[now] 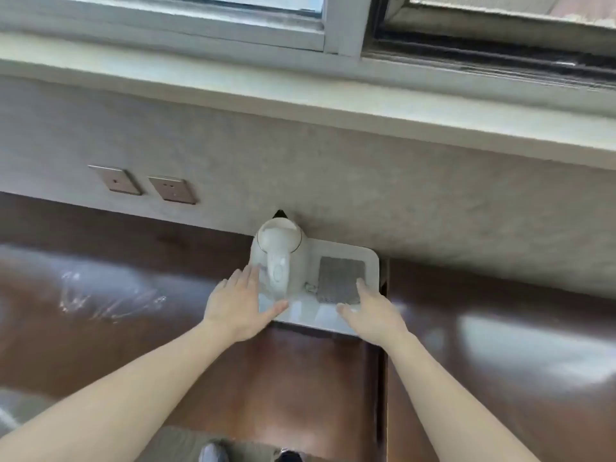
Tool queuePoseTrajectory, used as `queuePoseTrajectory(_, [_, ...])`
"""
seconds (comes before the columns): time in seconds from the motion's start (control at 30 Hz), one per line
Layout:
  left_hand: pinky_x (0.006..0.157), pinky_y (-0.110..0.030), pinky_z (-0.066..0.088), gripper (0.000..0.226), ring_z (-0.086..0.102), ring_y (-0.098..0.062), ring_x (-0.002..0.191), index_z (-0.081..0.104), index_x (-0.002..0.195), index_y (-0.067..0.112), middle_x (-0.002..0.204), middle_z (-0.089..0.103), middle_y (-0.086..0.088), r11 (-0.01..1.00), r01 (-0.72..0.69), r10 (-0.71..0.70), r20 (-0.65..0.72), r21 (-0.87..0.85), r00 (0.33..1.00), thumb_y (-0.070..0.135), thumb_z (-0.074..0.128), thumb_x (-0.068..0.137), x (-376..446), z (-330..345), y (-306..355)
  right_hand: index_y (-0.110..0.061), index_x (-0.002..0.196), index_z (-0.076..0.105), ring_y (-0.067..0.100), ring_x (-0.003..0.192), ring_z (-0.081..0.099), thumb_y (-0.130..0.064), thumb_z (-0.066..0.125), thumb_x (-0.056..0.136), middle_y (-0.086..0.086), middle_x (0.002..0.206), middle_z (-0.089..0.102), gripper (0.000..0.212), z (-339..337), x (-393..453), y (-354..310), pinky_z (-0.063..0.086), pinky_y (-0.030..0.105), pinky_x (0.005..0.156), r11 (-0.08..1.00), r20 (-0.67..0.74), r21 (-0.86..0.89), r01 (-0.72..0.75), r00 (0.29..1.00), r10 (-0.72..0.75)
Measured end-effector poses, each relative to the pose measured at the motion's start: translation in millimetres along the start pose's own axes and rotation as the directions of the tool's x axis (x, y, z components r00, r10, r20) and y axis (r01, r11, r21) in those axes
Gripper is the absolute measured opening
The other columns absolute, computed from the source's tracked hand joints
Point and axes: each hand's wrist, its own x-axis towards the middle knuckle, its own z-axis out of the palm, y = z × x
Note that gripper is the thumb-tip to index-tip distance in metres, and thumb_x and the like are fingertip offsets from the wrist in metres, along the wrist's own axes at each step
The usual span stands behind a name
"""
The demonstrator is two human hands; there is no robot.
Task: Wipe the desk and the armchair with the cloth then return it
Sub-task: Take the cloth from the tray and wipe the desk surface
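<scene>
We've got both hands flat, fingers straight, left hand [238, 303] and right hand [368, 311] on the tray [370, 258]; cloth [340, 278] ungrabbed, so can't tell if wiping's started or finished.

We note dark brown glossy desk [116, 295] running along wall, window glare on surface. Streaky wet-looking marks [110, 295] on left part. White tray [371, 258] sits on desk at back edge, against wall, rounded corners. On tray: white kettle [278, 251] on left half, handle toward us; grey cloth [338, 278], folded square, flat on right half. We see vertical seam [383, 361] in desk just right of tray.
</scene>
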Motion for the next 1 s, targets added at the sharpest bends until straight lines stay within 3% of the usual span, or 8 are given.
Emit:
queuePoseTrajectory(0.13, [0.124, -0.037, 0.015, 0.114, 0.009, -0.023, 0.154, 0.006, 0.159, 0.008, 0.167, 0.010, -0.008, 1.000, 0.030, -0.030, 0.130, 0.008, 0.991, 0.089, 0.014, 0.079, 23, 29, -11, -0.012, 0.159, 0.010, 0.022, 0.152, 0.018, -0.054, 0.044, 0.098, 0.005, 0.167, 0.013, 0.082, 19, 33, 6, 0.024, 0.035, 0.119, 1.000, 0.093, 0.012, -0.010, 0.996, 0.009])
queuePoseTrajectory(0.33, [0.125, -0.039, 0.003, 0.136, -0.013, -0.025, 0.153, -0.015, 0.155, 0.002, 0.166, -0.015, -0.012, 0.998, 0.066, -0.068, 0.189, 0.018, 0.980, 0.100, 0.016, 0.065, 47, 71, -20, -0.009, 0.158, 0.007, 0.022, 0.154, 0.005, -0.053, 0.048, 0.098, 0.008, 0.167, 0.006, 0.085, 39, 89, 16, 0.014, 0.034, 0.121, 0.999, 0.084, 0.005, -0.032, 0.996, 0.032])
queuePoseTrajectory(0.5, [0.125, -0.040, -0.002, 0.147, -0.022, -0.027, 0.151, -0.029, 0.150, 0.004, 0.163, -0.024, -0.016, 0.987, 0.150, -0.138, 0.167, -0.059, 0.976, 0.105, 0.018, 0.053, 58, 101, -26, -0.008, 0.158, -0.004, 0.025, 0.154, -0.006, -0.064, 0.050, 0.092, 0.009, 0.167, -0.007, 0.102, 62, 126, 15, 0.009, 0.040, 0.124, 0.998, 0.028, -0.020, -0.067, 0.997, 0.068])
queuePoseTrajectory(0.67, [0.124, -0.040, -0.006, 0.141, -0.032, -0.027, 0.147, -0.045, 0.133, 0.012, 0.159, -0.033, -0.016, 0.983, 0.153, -0.146, 0.070, -0.106, 0.987, 0.107, 0.020, 0.051, 62, 128, -27, -0.004, 0.155, -0.017, 0.026, 0.152, -0.014, -0.077, 0.049, 0.084, 0.012, 0.165, -0.018, 0.121, 91, 146, 11, 0.000, 0.044, 0.124, 0.984, -0.057, 0.023, -0.176, 0.983, 0.177])
queuePoseTrajectory(0.77, [0.122, -0.038, -0.010, 0.143, -0.036, -0.024, 0.145, -0.046, 0.134, 0.012, 0.158, -0.036, -0.014, 0.985, 0.133, -0.131, 0.020, -0.112, 0.991, 0.108, 0.019, 0.051, 63, 136, -29, -0.004, 0.154, -0.019, 0.027, 0.151, -0.020, -0.074, 0.040, 0.089, 0.014, 0.163, -0.022, 0.112, 110, 148, 11, -0.009, 0.043, 0.121, 0.978, -0.143, -0.068, -0.198, 0.972, 0.187])
queuePoseTrajectory(0.87, [0.121, -0.037, -0.011, 0.145, -0.036, -0.023, 0.146, -0.045, 0.136, 0.010, 0.159, -0.034, -0.015, 0.986, 0.121, -0.122, -0.005, -0.115, 0.993, 0.109, 0.019, 0.051, 64, 139, -31, -0.002, 0.153, -0.017, 0.030, 0.151, -0.016, -0.055, 0.032, 0.099, 0.018, 0.164, -0.018, 0.091, 120, 148, 9, -0.009, 0.045, 0.123, 0.974, -0.228, -0.110, -0.198, 0.959, 0.169])
queuePoseTrajectory(1.0, [0.122, -0.036, -0.011, 0.147, -0.033, -0.025, 0.147, -0.039, 0.140, 0.007, 0.160, -0.031, -0.017, 0.983, 0.129, -0.130, 0.000, -0.133, 0.992, 0.108, 0.018, 0.050, 63, 136, -30, -0.002, 0.156, -0.009, 0.030, 0.152, -0.012, -0.039, 0.035, 0.102, 0.017, 0.165, -0.011, 0.078, 123, 147, 8, -0.010, 0.045, 0.122, 0.977, -0.258, -0.122, -0.174, 0.956, 0.138])
